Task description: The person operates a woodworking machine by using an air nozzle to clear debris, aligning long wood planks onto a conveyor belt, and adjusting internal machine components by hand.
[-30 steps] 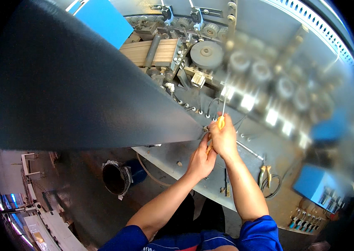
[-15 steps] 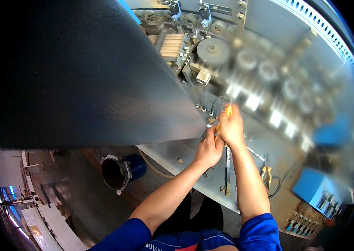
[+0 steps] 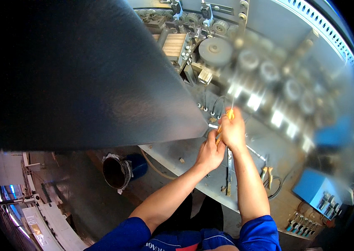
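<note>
My right hand is closed around a yellow-handled screwdriver, its thin shaft pointing away toward the machine rollers. Lower down, my left hand is closed with its fingertips at the near end of the yellow handle. Where the shaft's tip ends is lost in the blur. Just past my left fingers lies a small silvery piece, partly covered. A long flat metal bar lies on the grey machine bed, below my right hand and beside my right forearm.
A large dark panel fills the left, its corner close to my left hand. Beyond stand a round grey disc and a wooden block. Pliers, a blue box and a tool rack are at right; a bucket stands left.
My left hand has drawn back slightly toward me, showing more of the silvery piece. My right hand keeps its grip with hardly any movement. The whole view has shifted a little.
</note>
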`<state>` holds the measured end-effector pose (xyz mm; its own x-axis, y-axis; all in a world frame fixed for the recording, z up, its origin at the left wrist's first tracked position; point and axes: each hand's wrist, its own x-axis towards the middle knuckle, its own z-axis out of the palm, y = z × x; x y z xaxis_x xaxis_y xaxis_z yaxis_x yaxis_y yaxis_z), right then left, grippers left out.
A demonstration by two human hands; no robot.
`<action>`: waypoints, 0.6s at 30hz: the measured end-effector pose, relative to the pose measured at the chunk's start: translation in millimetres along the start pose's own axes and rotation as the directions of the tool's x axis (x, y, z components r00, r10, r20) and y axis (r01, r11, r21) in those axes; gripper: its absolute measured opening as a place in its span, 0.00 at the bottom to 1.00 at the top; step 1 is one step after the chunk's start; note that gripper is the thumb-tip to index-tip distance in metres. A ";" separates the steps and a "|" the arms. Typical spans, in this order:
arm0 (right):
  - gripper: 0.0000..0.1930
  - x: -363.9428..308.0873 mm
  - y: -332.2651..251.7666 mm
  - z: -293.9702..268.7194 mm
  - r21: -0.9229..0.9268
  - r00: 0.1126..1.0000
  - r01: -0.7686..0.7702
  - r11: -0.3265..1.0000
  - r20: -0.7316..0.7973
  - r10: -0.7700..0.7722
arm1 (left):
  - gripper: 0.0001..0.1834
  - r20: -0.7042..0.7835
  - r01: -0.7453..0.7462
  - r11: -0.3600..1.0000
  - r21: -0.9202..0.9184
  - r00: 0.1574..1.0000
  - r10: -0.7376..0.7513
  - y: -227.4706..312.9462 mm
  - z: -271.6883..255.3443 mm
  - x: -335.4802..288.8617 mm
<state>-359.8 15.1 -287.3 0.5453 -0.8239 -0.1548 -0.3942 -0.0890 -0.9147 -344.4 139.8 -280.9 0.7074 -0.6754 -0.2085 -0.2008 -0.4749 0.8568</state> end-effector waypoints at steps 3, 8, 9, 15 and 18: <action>0.14 -2.1 0.8 2.6 0.004 1.000 -0.015 1.000 0.004 0.015 | 0.24 0.012 0.012 1.000 0.012 1.000 -0.012 -1.5 -1.2 -0.3; 0.14 4.3 -1.9 3.4 -0.066 1.000 0.008 0.998 -0.027 -0.009 | 0.24 0.007 -0.023 0.999 -0.032 1.000 0.023 2.0 -3.0 6.1; 0.15 6.6 -3.0 2.3 -0.056 1.000 -0.010 0.998 -0.015 0.009 | 0.24 0.010 -0.003 1.000 -0.026 1.000 0.003 4.3 -3.0 7.2; 0.15 4.6 -7.7 -4.6 -0.035 0.998 -0.056 0.998 0.004 0.056 | 0.24 0.034 0.054 0.998 -0.021 0.998 -0.053 16.6 -3.6 1.6; 0.15 -1.6 -8.2 -3.7 -0.050 1.000 -0.031 0.998 0.001 0.031 | 0.24 0.028 0.030 0.999 -0.022 0.999 -0.029 13.9 -4.8 -1.9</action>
<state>-360.2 15.1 -278.2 0.5334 -0.8258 -0.1830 -0.4475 -0.0919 -0.8895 -345.3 137.2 -266.3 0.6938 -0.6766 -0.2466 -0.1646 -0.4824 0.8603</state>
